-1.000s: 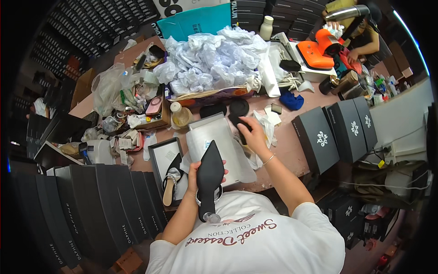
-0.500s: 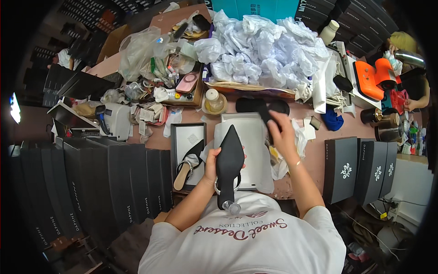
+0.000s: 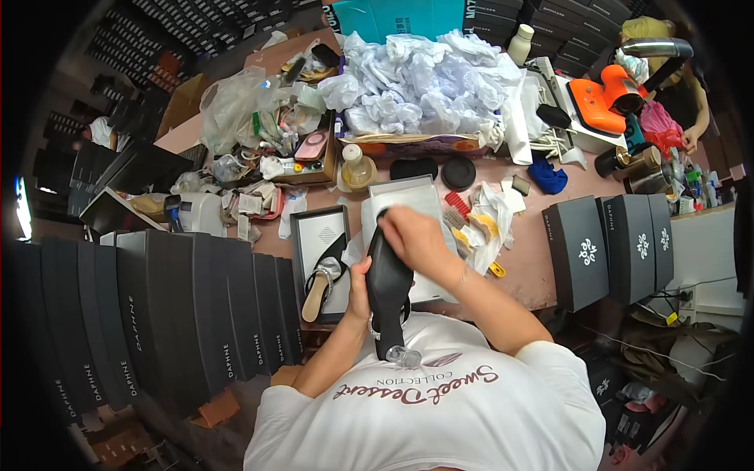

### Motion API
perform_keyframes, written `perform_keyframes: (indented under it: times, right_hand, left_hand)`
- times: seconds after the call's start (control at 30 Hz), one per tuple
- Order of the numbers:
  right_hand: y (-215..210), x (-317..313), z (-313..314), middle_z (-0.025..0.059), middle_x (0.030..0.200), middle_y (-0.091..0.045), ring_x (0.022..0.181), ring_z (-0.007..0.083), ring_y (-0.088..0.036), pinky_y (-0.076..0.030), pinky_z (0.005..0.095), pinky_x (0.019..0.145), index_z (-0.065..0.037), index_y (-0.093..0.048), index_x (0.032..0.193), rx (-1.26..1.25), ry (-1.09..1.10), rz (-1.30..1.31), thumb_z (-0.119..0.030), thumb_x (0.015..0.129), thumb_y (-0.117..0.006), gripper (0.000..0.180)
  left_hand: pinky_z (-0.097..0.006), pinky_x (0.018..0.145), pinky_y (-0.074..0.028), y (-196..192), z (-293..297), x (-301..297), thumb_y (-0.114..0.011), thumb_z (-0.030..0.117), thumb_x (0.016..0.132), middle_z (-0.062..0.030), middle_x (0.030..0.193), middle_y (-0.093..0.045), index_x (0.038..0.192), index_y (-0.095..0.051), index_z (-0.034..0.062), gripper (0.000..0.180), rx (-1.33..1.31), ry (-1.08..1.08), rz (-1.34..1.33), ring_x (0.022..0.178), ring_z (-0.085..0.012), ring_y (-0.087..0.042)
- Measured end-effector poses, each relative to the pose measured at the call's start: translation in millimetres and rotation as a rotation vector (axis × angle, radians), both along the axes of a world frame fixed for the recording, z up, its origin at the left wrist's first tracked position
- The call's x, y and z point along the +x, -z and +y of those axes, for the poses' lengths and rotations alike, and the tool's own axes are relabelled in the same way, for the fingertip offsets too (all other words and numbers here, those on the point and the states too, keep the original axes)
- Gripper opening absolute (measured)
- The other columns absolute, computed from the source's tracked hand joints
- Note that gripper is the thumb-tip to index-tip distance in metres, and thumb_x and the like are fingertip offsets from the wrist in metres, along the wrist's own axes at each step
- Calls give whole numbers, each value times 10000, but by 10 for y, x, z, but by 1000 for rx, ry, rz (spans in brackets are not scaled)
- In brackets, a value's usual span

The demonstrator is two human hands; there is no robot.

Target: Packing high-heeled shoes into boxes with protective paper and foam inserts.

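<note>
My left hand point(image 3: 359, 290) grips a black pointed-toe shoe point(image 3: 387, 286) around its middle, the sole turned up. A clear heel points toward my chest, and a sparkling strap shows at the side. My right hand point(image 3: 416, 242) is curled at the toe, its fingertips pressed together over a dark thing mostly hidden by the fingers. To the left, the matching shoe point(image 3: 320, 284) lies in a dark shoebox point(image 3: 345, 228) with white inside. Behind the held shoe is a pale box part point(image 3: 402, 188) lined with white paper, partly covered by my hands.
Crumpled white paper point(image 3: 424, 86) fills a carton at the back. A bottle of yellowish liquid point(image 3: 357, 166) and a round black pad point(image 3: 458, 173) stand before it. Dark shoeboxes line the left point(image 3: 177, 314) and right point(image 3: 577, 251). Another person's hand point(image 3: 691, 140) is at far right.
My right hand has come from the black pads at the right, carrying a dark thing, onto the toe of the shoe. My left hand keeps its hold; the view has shifted slightly.
</note>
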State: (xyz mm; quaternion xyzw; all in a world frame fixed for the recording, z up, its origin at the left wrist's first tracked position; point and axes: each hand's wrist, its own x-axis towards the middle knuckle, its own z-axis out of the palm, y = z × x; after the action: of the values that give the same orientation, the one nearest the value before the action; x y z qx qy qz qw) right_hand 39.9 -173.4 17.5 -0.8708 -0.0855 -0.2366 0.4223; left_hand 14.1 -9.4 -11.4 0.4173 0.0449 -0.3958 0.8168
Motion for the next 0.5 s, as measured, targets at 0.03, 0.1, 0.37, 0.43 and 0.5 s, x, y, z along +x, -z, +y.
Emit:
perform_keyframes:
  times: [0.03, 0.1, 0.37, 0.43, 0.5]
  right_hand:
    - [-56, -73, 61, 140, 696, -544, 631, 340, -580, -466, 396, 544, -50, -539, 792, -7, -27, 21, -140, 825, -634, 135]
    - [-202, -263, 201, 134, 696, -546, 633, 337, -579, -467, 400, 545, -55, -540, 811, -24, -76, 38, -156, 825, -633, 138]
    - [-174, -493, 293, 111, 783, -568, 705, 310, -583, -476, 387, 574, -68, -564, 838, -45, -138, 2, -160, 813, -660, 135]
    - [-223, -886, 383, 71, 862, -562, 781, 256, -575, -488, 360, 636, -81, -625, 979, -36, -391, 6, -97, 751, -694, 238]
    - [-216, -1067, 315, 69, 852, -560, 836, 238, -562, -485, 346, 686, -64, -653, 981, -96, -624, 44, -109, 773, -656, 213]
  left_hand:
    - [-357, 883, -499, -34, -2, -69, -354, 483, 886, -151, 1113, -616, 1129, -558, 18, 563, -1, -108, 46, 1006, -228, -619]
    - [-356, 882, -498, -77, -59, -127, -350, 491, 887, -153, 1104, -619, 1111, -562, 17, 566, -12, -319, 113, 1004, -235, -620]
    - [-374, 873, -502, -47, 61, -224, -346, 544, 879, -167, 1091, -619, 1189, -524, -18, 666, -13, -356, 131, 969, -252, -626]
    - [-388, 831, -529, 19, 131, -122, -359, 556, 866, -189, 1085, -613, 1228, -494, -44, 713, -70, -232, 44, 922, -268, -635]
    - [-366, 754, -558, 80, 222, -164, -360, 562, 866, -189, 1057, -616, 1236, -483, -45, 722, -208, -156, 120, 880, -273, -640]
